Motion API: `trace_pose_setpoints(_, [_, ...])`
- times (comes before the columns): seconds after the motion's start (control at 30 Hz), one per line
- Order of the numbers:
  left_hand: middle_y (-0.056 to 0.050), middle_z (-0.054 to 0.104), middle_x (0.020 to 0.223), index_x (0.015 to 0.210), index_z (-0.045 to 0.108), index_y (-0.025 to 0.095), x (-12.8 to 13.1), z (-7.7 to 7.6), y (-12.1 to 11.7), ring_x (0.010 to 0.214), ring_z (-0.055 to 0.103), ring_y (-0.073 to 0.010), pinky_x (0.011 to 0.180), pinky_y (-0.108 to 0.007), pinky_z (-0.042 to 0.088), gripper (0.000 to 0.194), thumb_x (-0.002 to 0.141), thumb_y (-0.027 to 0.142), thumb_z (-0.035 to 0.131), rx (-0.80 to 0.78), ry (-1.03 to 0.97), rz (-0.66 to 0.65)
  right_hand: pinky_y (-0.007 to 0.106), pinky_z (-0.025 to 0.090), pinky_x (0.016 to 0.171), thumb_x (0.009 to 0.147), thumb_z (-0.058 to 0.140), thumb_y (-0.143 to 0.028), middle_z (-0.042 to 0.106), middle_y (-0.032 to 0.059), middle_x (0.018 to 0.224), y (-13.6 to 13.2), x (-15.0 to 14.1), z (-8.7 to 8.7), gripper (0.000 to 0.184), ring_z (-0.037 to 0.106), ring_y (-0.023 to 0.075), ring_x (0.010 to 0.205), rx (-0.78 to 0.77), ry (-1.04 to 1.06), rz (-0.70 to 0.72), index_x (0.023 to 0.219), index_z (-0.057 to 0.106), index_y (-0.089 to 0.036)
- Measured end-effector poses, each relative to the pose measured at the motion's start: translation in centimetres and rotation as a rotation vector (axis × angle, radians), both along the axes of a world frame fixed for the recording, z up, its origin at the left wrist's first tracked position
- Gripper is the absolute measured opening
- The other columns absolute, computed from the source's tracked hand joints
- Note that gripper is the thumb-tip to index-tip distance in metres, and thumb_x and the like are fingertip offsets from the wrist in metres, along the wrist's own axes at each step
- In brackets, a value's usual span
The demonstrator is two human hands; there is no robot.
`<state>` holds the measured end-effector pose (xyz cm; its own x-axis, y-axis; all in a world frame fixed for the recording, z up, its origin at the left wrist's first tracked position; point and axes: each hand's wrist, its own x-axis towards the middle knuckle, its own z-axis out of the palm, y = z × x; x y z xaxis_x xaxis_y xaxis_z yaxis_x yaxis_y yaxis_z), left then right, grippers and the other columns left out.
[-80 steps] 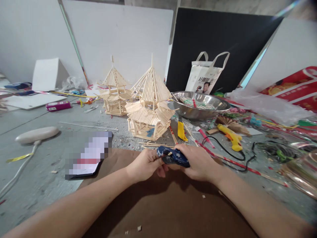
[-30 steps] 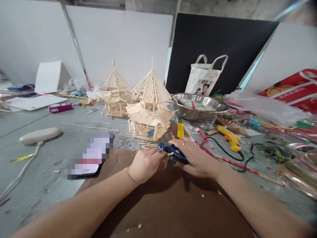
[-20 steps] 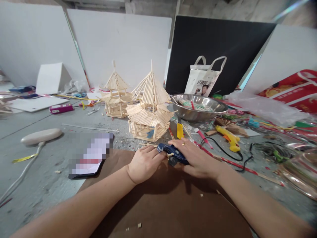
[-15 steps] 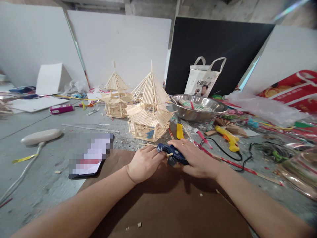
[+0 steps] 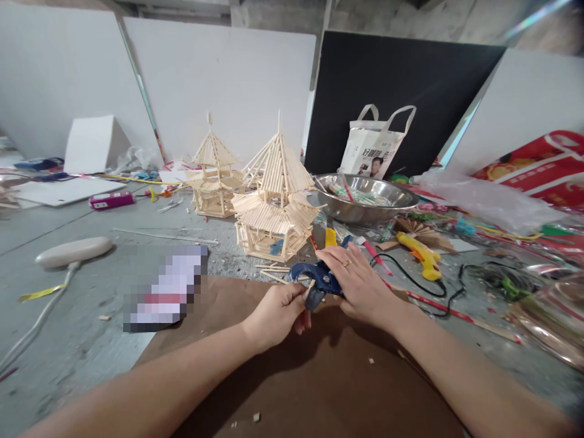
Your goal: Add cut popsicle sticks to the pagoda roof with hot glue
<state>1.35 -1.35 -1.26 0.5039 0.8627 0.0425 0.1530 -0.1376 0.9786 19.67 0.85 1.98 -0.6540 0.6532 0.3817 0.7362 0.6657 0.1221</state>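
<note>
Over the brown paper sheet [image 5: 328,377], both forearms angle inward, left hand [image 5: 274,313] pinching a short pale wooden stick [image 5: 312,285], right hand [image 5: 365,286] wrapped around the dark blue handheld cutter [image 5: 325,277]. Its jaws have just swung apart, so I'd guess the stick's free to shift between them. Behind that, loose sticks [image 5: 274,275] lie on the grey bench [image 5: 223,258], near the pale stick-built pavilion [image 5: 274,213].
</note>
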Motion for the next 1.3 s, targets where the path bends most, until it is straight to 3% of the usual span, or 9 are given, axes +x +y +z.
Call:
trace_pose_setpoints(0.17, [0.002, 0.049, 0.050, 0.065, 0.046, 0.014, -0.5, 0.4, 0.4, 0.040, 0.041, -0.0053, 0.042, -0.018, 0.033, 0.034, 0.079, 0.044, 0.037, -0.106, -0.016, -0.054, 0.045, 0.026, 0.094, 0.064, 0.047, -0.016, 0.044, 0.0156, 0.118, 1.6, 1.3, -0.8, 0.059, 0.038, 0.0266, 0.110, 0.054, 0.048, -0.193, 0.121, 0.033, -0.010])
trace_pose_setpoints(0.27, [0.002, 0.049, 0.050, 0.065, 0.047, 0.013, -0.7, 0.5, 0.6, 0.040, 0.040, -0.0051, 0.042, -0.018, 0.032, 0.035, 0.079, 0.044, 0.037, -0.176, -0.042, -0.118, 0.047, 0.033, 0.087, 0.071, 0.048, -0.032, 0.047, 0.0171, 0.114, 2.9, 2.5, -1.8, 0.056, 0.042, 0.0299, 0.107, 0.073, 0.076, -0.324, 0.121, 0.034, -0.011])
trace_pose_setpoints(0.37, [0.002, 0.048, 0.048, 0.065, 0.048, 0.013, -0.7, 0.7, 0.6, 0.040, 0.041, -0.0053, 0.041, -0.018, 0.031, 0.034, 0.079, 0.043, 0.038, -0.246, -0.084, -0.156, 0.049, 0.037, 0.081, 0.073, 0.046, -0.047, 0.052, 0.0167, 0.108, 3.9, 3.2, -2.4, 0.058, 0.047, 0.0315, 0.102, 0.041, 0.080, -0.384, 0.119, 0.037, -0.013])
trace_pose_setpoints(0.43, [0.002, 0.049, 0.047, 0.065, 0.048, 0.013, -0.7, 0.8, 0.7, 0.039, 0.040, -0.0050, 0.041, -0.018, 0.030, 0.034, 0.078, 0.043, 0.038, -0.269, -0.093, -0.171, 0.048, 0.037, 0.080, 0.075, 0.043, -0.046, 0.053, 0.0173, 0.106, 4.0, 3.2, -2.3, 0.054, 0.049, 0.0303, 0.099, 0.017, 0.093, -0.393, 0.116, 0.042, -0.012])
trace_pose_setpoints(0.5, [0.002, 0.049, 0.047, 0.064, 0.048, 0.013, -0.7, 0.8, 0.7, 0.038, 0.040, -0.0045, 0.040, -0.018, 0.029, 0.034, 0.078, 0.042, 0.039, -0.280, -0.094, -0.177, 0.046, 0.037, 0.082, 0.080, 0.041, -0.039, 0.054, 0.0160, 0.106, 3.4, 2.7, -1.7, 0.043, 0.049, 0.0270, 0.098, 0.010, 0.116, -0.325, 0.111, 0.047, -0.012])
trace_pose_setpoints(0.67, [0.003, 0.049, 0.046, 0.063, 0.047, 0.013, -0.7, 0.8, 0.7, 0.036, 0.040, -0.0047, 0.038, -0.017, 0.029, 0.033, 0.079, 0.041, 0.039, -0.288, -0.118, -0.161, 0.041, 0.027, 0.093, 0.083, 0.039, -0.023, 0.060, 0.0053, 0.099, 0.5, 0.1, 0.2, 0.025, 0.049, 0.0166, 0.097, 0.025, 0.119, 0.127, 0.103, 0.053, -0.019])
trace_pose_setpoints(0.73, [0.002, 0.049, 0.046, 0.063, 0.047, 0.013, -0.6, 0.8, 0.7, 0.036, 0.040, -0.0048, 0.038, -0.017, 0.030, 0.033, 0.078, 0.041, 0.040, -0.284, -0.128, -0.156, 0.041, 0.025, 0.094, 0.082, 0.040, -0.019, 0.061, 0.0034, 0.094, -0.4, -0.7, 0.5, 0.023, 0.049, 0.0158, 0.096, 0.045, 0.102, 0.209, 0.099, 0.055, -0.019])
trace_pose_setpoints(1.07, [0.003, 0.046, 0.043, 0.061, 0.045, 0.014, -0.5, 1.1, 0.4, 0.034, 0.039, -0.0046, 0.036, -0.017, 0.031, 0.033, 0.077, 0.042, 0.041, -0.299, -0.124, -0.165, 0.039, 0.024, 0.094, 0.081, 0.038, -0.015, 0.062, 0.0021, 0.084, -0.9, -0.9, 0.7, 0.020, 0.048, 0.0158, 0.089, 0.063, -0.018, 0.247, 0.089, 0.057, -0.020])
trace_pose_setpoints(1.3, [0.003, 0.046, 0.046, 0.061, 0.044, 0.014, -0.5, 0.9, 0.1, 0.037, 0.040, -0.0047, 0.038, -0.017, 0.032, 0.035, 0.077, 0.045, 0.040, -0.258, -0.103, -0.138, 0.033, 0.032, 0.076, 0.082, 0.035, -0.015, 0.057, 0.0039, 0.073, -1.3, -1.1, 0.8, 0.020, 0.044, 0.0149, 0.074, 0.016, -0.001, 0.248, 0.078, 0.054, -0.017])
